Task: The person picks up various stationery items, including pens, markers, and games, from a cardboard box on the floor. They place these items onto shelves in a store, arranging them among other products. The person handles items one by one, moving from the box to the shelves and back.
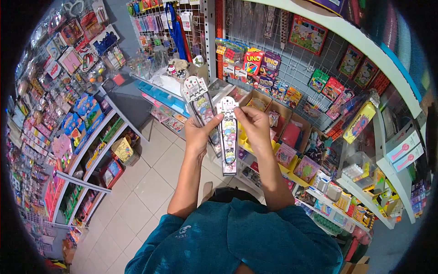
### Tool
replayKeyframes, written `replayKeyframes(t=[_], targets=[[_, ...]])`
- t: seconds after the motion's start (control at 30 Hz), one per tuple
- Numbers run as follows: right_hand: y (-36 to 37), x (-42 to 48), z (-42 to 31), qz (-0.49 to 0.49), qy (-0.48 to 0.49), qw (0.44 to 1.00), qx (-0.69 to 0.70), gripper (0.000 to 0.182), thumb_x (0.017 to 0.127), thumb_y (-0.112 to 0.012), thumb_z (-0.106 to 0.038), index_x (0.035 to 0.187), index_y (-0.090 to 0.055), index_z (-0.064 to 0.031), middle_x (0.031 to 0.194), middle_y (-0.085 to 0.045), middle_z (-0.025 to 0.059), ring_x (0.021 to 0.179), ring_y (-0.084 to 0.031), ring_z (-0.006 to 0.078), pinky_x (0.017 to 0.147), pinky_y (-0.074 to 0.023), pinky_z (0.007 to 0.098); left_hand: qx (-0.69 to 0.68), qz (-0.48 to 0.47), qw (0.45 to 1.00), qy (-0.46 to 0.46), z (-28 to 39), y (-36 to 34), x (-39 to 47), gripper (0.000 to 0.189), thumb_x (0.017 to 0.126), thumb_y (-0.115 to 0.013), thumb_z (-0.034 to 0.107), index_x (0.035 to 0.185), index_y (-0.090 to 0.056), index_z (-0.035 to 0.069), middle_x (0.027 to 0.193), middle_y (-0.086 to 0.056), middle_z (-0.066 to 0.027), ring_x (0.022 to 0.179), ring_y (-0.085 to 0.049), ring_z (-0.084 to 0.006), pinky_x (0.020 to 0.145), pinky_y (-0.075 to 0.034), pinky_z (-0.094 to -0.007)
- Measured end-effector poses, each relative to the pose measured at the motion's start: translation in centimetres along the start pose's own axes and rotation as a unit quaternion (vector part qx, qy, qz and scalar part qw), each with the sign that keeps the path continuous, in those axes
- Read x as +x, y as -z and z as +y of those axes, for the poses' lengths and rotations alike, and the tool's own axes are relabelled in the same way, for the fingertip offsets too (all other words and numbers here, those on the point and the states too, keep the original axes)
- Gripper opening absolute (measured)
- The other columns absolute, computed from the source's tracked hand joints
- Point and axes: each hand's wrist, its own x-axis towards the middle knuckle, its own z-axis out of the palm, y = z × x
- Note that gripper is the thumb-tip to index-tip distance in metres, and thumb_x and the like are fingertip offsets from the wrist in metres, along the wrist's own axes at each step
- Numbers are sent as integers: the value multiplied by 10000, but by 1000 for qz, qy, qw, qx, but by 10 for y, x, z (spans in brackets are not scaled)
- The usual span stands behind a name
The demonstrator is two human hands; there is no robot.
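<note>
My left hand [200, 133] grips a long carded item with a cartoon-print strap [202, 102], which slants up to the left. Its thumb also presses the left edge of a second, similar carded item [229, 137], held upright in front of my chest. At the top right corner of that second card, my right hand [253, 125] pinches the white header between thumb and fingers. Both cards have white rounded headers with small prints and dark borders along the straps. The lower part of the first one is partly hidden behind my left hand and the second card.
Ahead, a wire-grid wall [294, 68] carries card games and crayons. Cardboard boxes [263, 99] and yellow bins [291, 169] line the shelf below. A blue shelf edge [160, 96] runs ahead left. Shelving [99, 147] packed with goods stands left, beside the tiled floor [143, 191].
</note>
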Motion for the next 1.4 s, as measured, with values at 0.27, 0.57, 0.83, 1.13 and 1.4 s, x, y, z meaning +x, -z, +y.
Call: replayKeyframes(t=[0.27, 0.57, 0.83, 1.13, 1.4], targets=[[-38, 54, 25, 62, -17, 992, 113, 204, 895, -650, -173, 902, -685, 28, 777, -653, -4, 695, -552, 43, 636, -426, 195, -65, -63, 996, 14, 7, 21, 69, 165, 786, -720, -4, 943, -670, -3, 880, -698, -77, 741, -658, -123, 679, -529, -255], [-85, 100, 49, 129, 62, 989, 33, 158, 883, -657, -132, 832, -674, 17, 728, -639, -4, 631, -543, 41, 569, -422, 200, -21, -135, 990, 19, 22, 62, 143, 199, 826, -713, 80, 990, -648, -13, 900, -689, -70, 743, -645, -106, 663, -517, -239], [-112, 121, 61, 180, -6, 977, 112, 186, 875, -682, -191, 871, -683, -6, 762, -656, 21, 644, -572, 71, 578, -436, 215, -81, -146, 984, 66, 21, 78, 177, 191, 828, -703, 70, 992, -650, -13, 906, -691, -81, 748, -647, -116, 653, -517, -252], [-103, 125, 64, 225, 25, 974, 7, 215, 869, -691, -187, 940, -691, 16, 827, -680, 43, 727, -599, 75, 658, -468, 224, -35, -136, 990, 23, 0, 71, 201, 163, 823, -718, 85, 955, -669, 4, 878, -689, -60, 737, -626, -91, 657, -486, -233], [-76, 135, 55, 248, 75, 965, -49, 219, 847, -711, -174, 954, -683, 15, 865, -683, 49, 766, -611, 92, 701, -476, 229, -63, -217, 974, 16, -13, 40, 211, 136, 854, -669, 46, 982, -661, 2, 904, -687, -47, 753, -626, -96, 675, -497, -235]])
